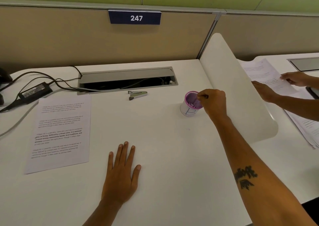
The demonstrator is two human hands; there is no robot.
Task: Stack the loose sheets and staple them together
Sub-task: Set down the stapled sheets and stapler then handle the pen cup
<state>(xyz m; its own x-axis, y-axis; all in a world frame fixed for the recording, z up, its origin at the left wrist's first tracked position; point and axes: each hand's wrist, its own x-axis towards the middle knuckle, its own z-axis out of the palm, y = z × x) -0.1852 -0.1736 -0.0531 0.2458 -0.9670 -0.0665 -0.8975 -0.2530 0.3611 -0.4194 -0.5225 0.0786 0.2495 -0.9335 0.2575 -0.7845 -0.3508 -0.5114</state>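
From the head view, the person is leaning over a white tabletop (155,130). The left hand (120,174) is lying flat on the tabletop near its front edge, palm down, fingers spread and holding nothing. The right hand (213,103) is reaching toward the right side of the tabletop, where its grip is pinching the far rim of a purple mesh cup (191,103) between thumb and fingertips (a small dark item seems caught in the pinch, too small to name). The cup is standing upright, wrapped in a white label with a handwritten letter.

A printed sheet (60,132) is lying flat toward the left edge of the tabletop, well apart from both hands; whether it is one page or several squared up cannot be told. A small metal stapler (137,95) is resting near the back edge, just in front of an open cable tray (126,80), between the sheet and the cup and touched by neither hand.

A black power adapter (35,91) and its cables are sitting at the back left corner. A white divider (238,91) is standing along the right edge. Beyond it, another person's hands (293,79) are holding papers (262,72) over the neighbouring desk. A sign reading 247 (135,17) is hanging on the back partition.
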